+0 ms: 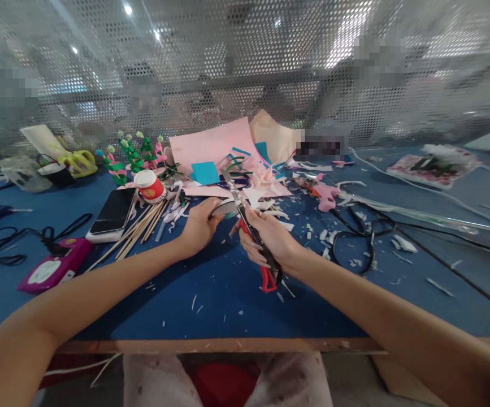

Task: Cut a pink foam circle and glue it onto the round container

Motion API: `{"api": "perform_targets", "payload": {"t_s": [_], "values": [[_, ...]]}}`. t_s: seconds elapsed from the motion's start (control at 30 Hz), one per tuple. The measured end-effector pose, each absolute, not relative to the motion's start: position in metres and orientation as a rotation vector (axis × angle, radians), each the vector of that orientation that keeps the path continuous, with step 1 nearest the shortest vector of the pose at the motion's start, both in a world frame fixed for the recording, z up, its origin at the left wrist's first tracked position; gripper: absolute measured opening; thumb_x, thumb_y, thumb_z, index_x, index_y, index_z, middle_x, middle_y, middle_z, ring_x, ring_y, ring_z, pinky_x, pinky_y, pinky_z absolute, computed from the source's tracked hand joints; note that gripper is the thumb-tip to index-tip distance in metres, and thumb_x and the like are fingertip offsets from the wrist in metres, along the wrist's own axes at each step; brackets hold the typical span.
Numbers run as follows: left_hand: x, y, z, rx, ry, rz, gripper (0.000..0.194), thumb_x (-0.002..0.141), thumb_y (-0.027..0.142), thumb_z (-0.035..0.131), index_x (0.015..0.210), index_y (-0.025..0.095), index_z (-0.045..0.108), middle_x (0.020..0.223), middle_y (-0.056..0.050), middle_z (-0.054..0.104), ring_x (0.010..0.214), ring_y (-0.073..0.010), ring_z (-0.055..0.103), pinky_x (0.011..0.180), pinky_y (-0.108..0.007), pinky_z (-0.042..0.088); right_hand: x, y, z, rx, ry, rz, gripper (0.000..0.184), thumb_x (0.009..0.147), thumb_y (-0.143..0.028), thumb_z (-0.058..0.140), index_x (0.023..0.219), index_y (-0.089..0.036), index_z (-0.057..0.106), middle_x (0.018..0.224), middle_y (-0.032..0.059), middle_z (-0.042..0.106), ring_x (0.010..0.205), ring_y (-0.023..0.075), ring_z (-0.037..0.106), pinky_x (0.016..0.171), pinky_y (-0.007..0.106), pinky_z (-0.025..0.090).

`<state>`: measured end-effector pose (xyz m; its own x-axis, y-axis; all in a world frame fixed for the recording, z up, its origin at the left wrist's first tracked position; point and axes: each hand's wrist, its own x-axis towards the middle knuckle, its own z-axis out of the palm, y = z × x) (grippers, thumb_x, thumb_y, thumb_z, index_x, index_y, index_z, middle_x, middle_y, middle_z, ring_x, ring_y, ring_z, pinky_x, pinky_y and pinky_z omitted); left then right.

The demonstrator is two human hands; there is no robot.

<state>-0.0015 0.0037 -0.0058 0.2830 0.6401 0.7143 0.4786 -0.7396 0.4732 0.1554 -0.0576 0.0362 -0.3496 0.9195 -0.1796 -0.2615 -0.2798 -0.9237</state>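
Observation:
My right hand is closed around scissors with black and red handles. Their metal blades point up and to the left, close to my left hand. Between the fingers and thumb of that left hand is a curved piece with a pale rim; its kind is hard to make out. The blades lie at or just beside its right edge, and I cannot tell whether they touch. Behind both hands are pale paper strips, a blue paper square and a large pink sheet.
Left of my hands are thin wooden sticks, a red-and-white cup, a phone, a purple power box and green craft plants. A pink glue gun and black cable lie right. Paper scraps litter the blue table.

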Motion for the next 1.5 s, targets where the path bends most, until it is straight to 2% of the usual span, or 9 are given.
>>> {"api": "perform_targets", "payload": {"t_s": [0.17,0.4,0.57,0.83,0.97,1.07,1.23,1.5], "values": [[-0.001,0.003,-0.004,2.384,1.111,1.39,0.015,0.07,0.001,0.055,0.072,0.016,0.053,0.067,0.002,0.056,0.064,-0.0117,0.05,0.06,-0.023,0.041,0.155,-0.055,0.037,-1.001,-1.059,1.777,0.043,0.098,-0.042,0.03,0.065,-0.018,0.044,0.03,-0.0085,0.035,0.019,0.0057,0.025,0.02,0.015,0.023],[-0.002,0.007,-0.008,2.372,1.205,1.444,0.014,0.072,0.004,0.057,0.077,0.016,0.054,0.072,0.001,0.059,0.065,-0.0121,0.052,0.062,-0.024,0.044,0.154,-0.056,0.036,-1.013,-1.087,1.759,0.041,0.099,-0.04,0.029,0.067,-0.018,0.045,0.03,-0.0088,0.035,0.019,0.0064,0.027,0.02,0.016,0.025],[-0.001,0.006,-0.01,2.489,1.115,1.397,0.013,0.073,0.004,0.053,0.074,0.017,0.054,0.073,0.0,0.06,0.069,-0.0131,0.055,0.066,-0.024,0.046,0.155,-0.057,0.034,-0.981,-1.111,1.767,0.04,0.098,-0.041,0.031,0.068,-0.018,0.045,0.031,-0.0094,0.035,0.02,0.0061,0.027,0.02,0.015,0.026],[0.0,0.009,-0.009,2.289,1.199,1.419,0.012,0.072,0.008,0.057,0.07,0.018,0.052,0.067,0.002,0.057,0.062,-0.0125,0.051,0.059,-0.025,0.043,0.153,-0.057,0.033,-0.944,-1.153,1.782,0.04,0.094,-0.048,0.039,0.067,-0.019,0.043,0.031,-0.0096,0.036,0.019,0.0062,0.028,0.02,0.015,0.026],[0.001,0.004,-0.006,2.412,1.123,1.34,0.016,0.071,0.006,0.055,0.066,0.02,0.049,0.066,0.001,0.057,0.064,-0.0136,0.052,0.061,-0.025,0.043,0.153,-0.059,0.034,-0.969,-1.133,1.781,0.039,0.096,-0.044,0.036,0.066,-0.02,0.042,0.031,-0.0092,0.037,0.019,0.0064,0.027,0.02,0.016,0.026],[0.001,0.003,-0.005,2.356,1.166,1.354,0.013,0.071,0.008,0.058,0.071,0.019,0.05,0.068,0.001,0.057,0.065,-0.0134,0.052,0.062,-0.025,0.044,0.153,-0.058,0.035,-0.977,-1.062,1.758,0.039,0.098,-0.04,0.031,0.067,-0.019,0.043,0.031,-0.0089,0.036,0.019,0.0064,0.027,0.02,0.016,0.024],[-0.001,0.007,-0.002,2.148,1.291,1.345,0.015,0.072,0.013,0.064,0.082,0.016,0.053,0.076,0.0,0.061,0.07,-0.0143,0.056,0.064,-0.026,0.046,0.155,-0.053,0.037,-0.957,-0.956,1.739,0.042,0.095,-0.047,0.037,0.066,-0.018,0.046,0.031,-0.0082,0.035,0.021,0.0055,0.026,0.021,0.015,0.022],[-0.001,0.012,-0.006,2.038,1.226,1.372,0.014,0.073,0.014,0.063,0.082,0.016,0.053,0.077,-0.001,0.059,0.07,-0.0146,0.056,0.065,-0.028,0.048,0.155,-0.056,0.043,-0.927,-0.956,1.806,0.046,0.094,-0.051,0.037,0.063,-0.018,0.045,0.032,-0.0081,0.037,0.02,0.0049,0.023,0.02,0.015,0.019]]}}
